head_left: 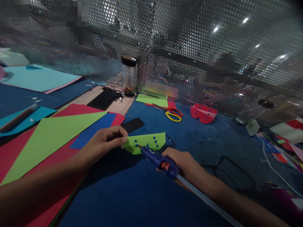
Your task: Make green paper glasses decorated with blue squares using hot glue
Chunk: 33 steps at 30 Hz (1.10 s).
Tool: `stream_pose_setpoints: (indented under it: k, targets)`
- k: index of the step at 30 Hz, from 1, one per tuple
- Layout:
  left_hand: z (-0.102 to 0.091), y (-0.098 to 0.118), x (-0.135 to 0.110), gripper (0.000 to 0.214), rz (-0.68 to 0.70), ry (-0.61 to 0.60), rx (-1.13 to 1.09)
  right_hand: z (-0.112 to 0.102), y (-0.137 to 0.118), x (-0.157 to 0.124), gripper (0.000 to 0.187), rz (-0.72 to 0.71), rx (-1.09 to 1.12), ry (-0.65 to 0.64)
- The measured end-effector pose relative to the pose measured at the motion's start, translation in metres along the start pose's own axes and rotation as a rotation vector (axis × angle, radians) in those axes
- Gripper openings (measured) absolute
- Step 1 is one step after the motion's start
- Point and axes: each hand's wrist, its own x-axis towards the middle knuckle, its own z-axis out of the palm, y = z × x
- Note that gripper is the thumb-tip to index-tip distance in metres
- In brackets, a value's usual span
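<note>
My left hand [109, 138] pinches the left end of a folded light-green paper cutout [151, 138] that carries several small blue paper squares. In my right hand [180, 160] is a blue glue gun [155, 157], with a long translucent glue stick [205, 201] sticking out of its back. The nozzle points up and left, at or close to one of the blue squares on the cutout; whether it touches cannot be made out. A dark rectangular piece [133, 125] lies on the table just behind my left fingers.
Stacked red, green and blue paper sheets [56, 129] lie at left. Behind are scissors [174, 115], a red butterfly-like cutout [203, 113], a lidded jar [129, 75] and a black phone-like slab [101, 99]. A perforated metal screen [189, 47] borders the table. A cable [236, 170] lies at right.
</note>
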Motion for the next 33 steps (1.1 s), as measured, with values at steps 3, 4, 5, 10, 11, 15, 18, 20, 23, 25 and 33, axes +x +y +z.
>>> stream_pose_setpoints:
  k: [3,4,5,10,11,15,18,20,23,25,33]
  targets:
    - [0.0006,0.0001,0.0009,0.030,0.004,0.005,0.006,-0.0045,-0.0062,-0.0002,0.023,0.017,-0.020,-0.021]
    - [0.0009,0.0003,0.0011,0.030,0.006,0.011,0.008,-0.0051,-0.0074,-0.0003,0.025,0.017,-0.024,-0.022]
    - [0.0011,0.0006,0.0012,0.031,0.006,0.018,0.012,-0.0053,-0.0081,-0.0004,0.028,0.014,-0.026,-0.024]
    - [0.0011,0.0005,0.0011,0.030,0.012,0.031,0.023,-0.0020,-0.0053,-0.0012,0.029,-0.007,-0.026,-0.023]
    - [0.0009,0.0002,0.0011,0.030,0.015,0.028,0.024,-0.0014,-0.0046,-0.0012,0.028,-0.007,-0.027,-0.028]
    - [0.0001,-0.0014,0.0008,0.029,0.023,0.013,0.002,-0.0003,-0.0036,-0.0010,0.022,-0.011,-0.021,-0.037]
    - [-0.0005,-0.0026,0.0003,0.027,0.033,0.010,-0.007,0.0010,-0.0026,-0.0005,0.025,-0.017,-0.016,-0.031]
    - [-0.0007,-0.0028,0.0000,0.027,0.034,0.008,-0.006,0.0021,-0.0014,-0.0003,0.027,-0.027,-0.014,-0.018]
    - [-0.0003,-0.0023,0.0002,0.028,0.031,0.004,-0.008,0.0027,-0.0001,0.0002,0.028,-0.031,-0.005,-0.014]
    - [0.0004,-0.0016,0.0008,0.028,0.034,0.005,-0.007,0.0024,-0.0004,0.0006,0.026,-0.034,0.002,-0.017]
    - [0.0010,-0.0007,0.0014,0.028,0.030,0.007,-0.018,0.0017,-0.0041,0.0008,0.024,-0.038,0.001,-0.013]
